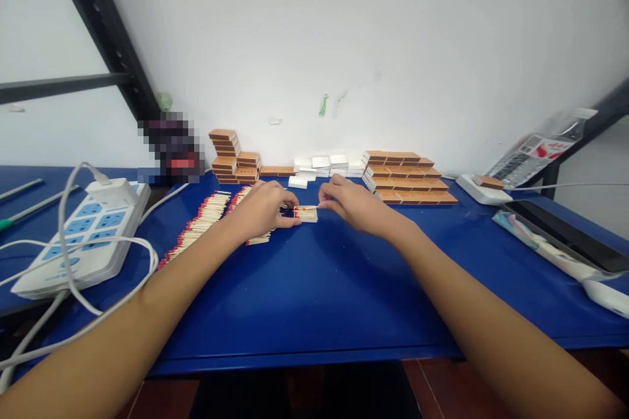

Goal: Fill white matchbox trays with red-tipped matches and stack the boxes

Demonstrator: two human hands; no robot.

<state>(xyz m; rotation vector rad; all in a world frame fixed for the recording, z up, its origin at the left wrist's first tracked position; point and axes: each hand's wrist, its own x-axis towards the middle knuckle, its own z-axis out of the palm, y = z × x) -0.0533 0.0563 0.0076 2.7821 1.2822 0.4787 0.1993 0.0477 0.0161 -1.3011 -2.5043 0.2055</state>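
Matchbox tray (306, 220), holding red-tipped matches (305, 213), on the blue tabletop (295, 301) between left hand (270, 204) and right hand (344, 201). Left fingers grip the tray's left end; right fingers, narrow, lie at its right end, any pinched item indiscernible. Leftward: loose matches (196, 226). Behind: white boxes (321, 162), flanked by stacked brown matchboxes (407, 184).

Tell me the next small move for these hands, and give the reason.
Probably level the matches inside the small tray with the right hand while the left hand steadies it: the tray already holds matches, and the hands are close to its opposite ends.
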